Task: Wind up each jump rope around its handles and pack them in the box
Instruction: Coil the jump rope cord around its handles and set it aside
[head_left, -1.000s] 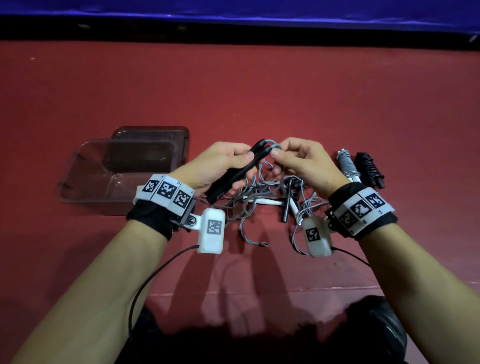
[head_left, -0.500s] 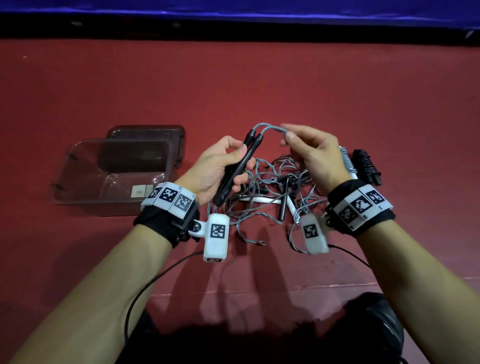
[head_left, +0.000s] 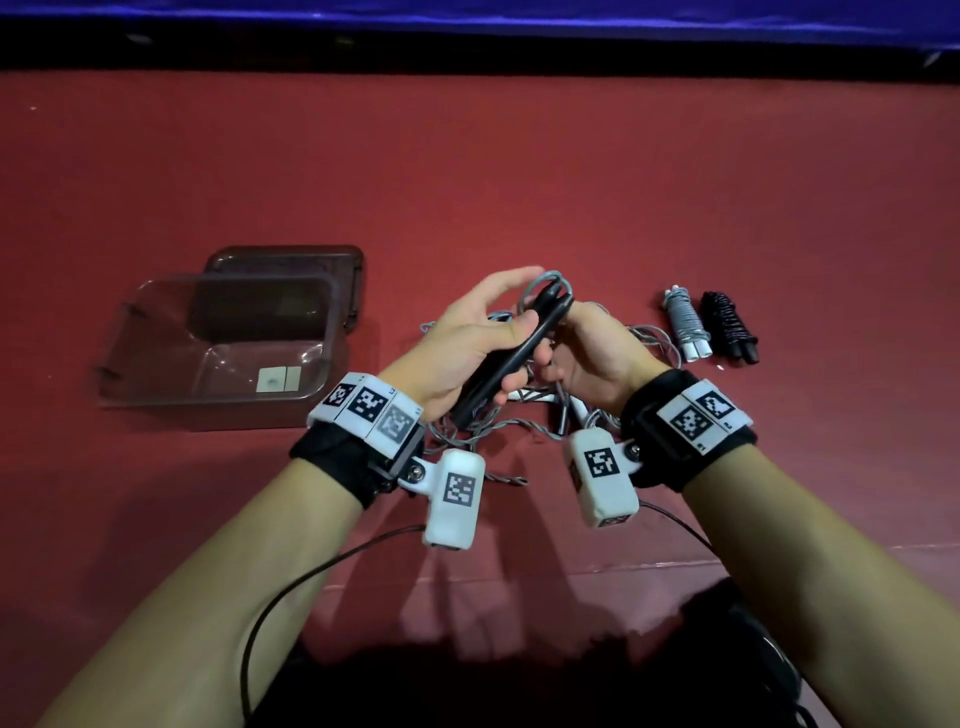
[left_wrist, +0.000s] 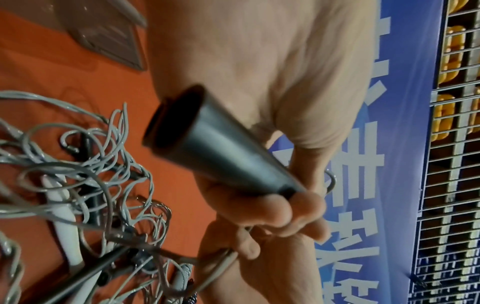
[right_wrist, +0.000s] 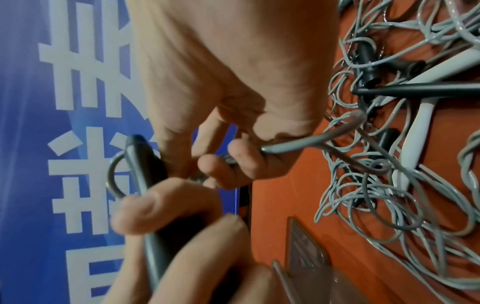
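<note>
My left hand (head_left: 457, 338) grips the black handles (head_left: 511, 348), their long axis running near-left to far-right, while my right hand (head_left: 587, 353), just right, pinches the grey cord (right_wrist: 298, 144).

From above, the left hand (head_left: 467, 338) is covering the middle of the pair of slim black plastic jump-rope handles (head_left: 511, 353), and the right hand (head_left: 587, 353) is hiding where the grey cord goes once it leaves their tips. The loose tangle of grey rope (head_left: 498, 431) on the red table is lying half under both wrists, so its strands are not separable there. In the left wrist view the handle end (left_wrist: 182, 123) is smearing with blur.
</note>
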